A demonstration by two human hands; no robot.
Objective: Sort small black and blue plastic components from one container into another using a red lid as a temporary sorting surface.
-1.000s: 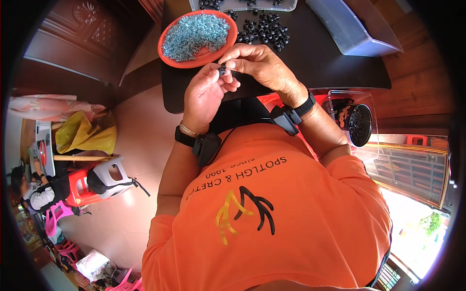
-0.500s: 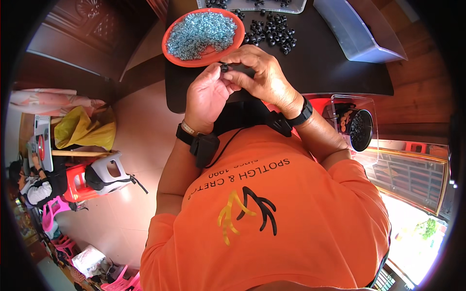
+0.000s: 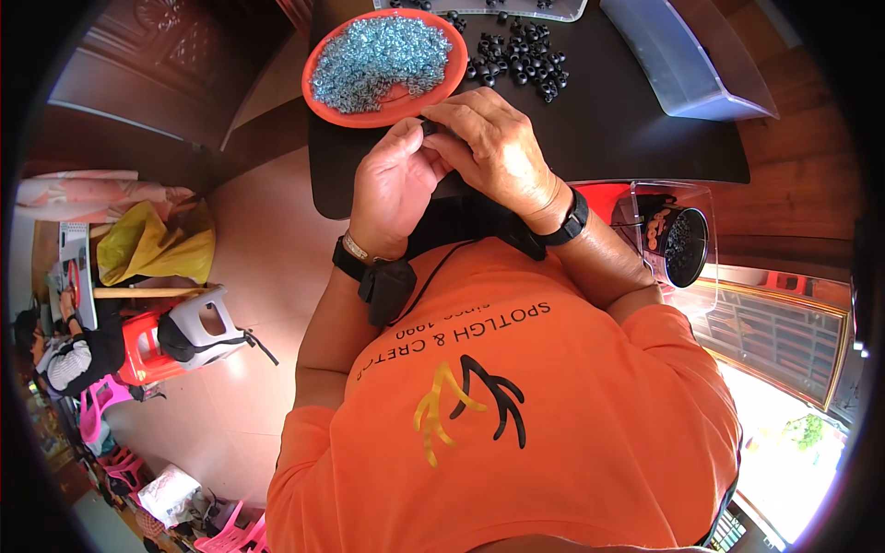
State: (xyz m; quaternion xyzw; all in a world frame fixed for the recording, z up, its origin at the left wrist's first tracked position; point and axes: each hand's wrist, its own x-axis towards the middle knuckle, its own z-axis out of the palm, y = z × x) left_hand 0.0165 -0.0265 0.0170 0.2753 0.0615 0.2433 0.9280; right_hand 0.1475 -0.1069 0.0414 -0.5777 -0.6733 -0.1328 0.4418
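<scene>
Both my hands meet over the near edge of the dark table (image 3: 636, 147). Between their fingertips is a small black part (image 3: 428, 127), mostly covered by the fingers. My left hand (image 3: 395, 184) pinches it from the left, palm turned up. From the right, my right hand (image 3: 498, 152) closes thumb and bent fingers on it. Just beyond the left fingertips stands an orange-red plate (image 3: 369, 120) heaped with small shiny metal pieces (image 3: 373, 60). Loose black rounded parts (image 3: 521, 60) lie on the table beyond my right hand.
A clear plastic bin (image 3: 682, 78) stands at the table's right. Below it, a black bucket (image 3: 687, 247) of dark pieces sits in a clear box by my right elbow. A tray (image 3: 544, 11) lies at the far edge. Left: a red stool (image 3: 143, 350) and another person (image 3: 69, 364).
My right fingers have closed further over the small black part, so less of it shows. Both hands stay in nearly the same place.
</scene>
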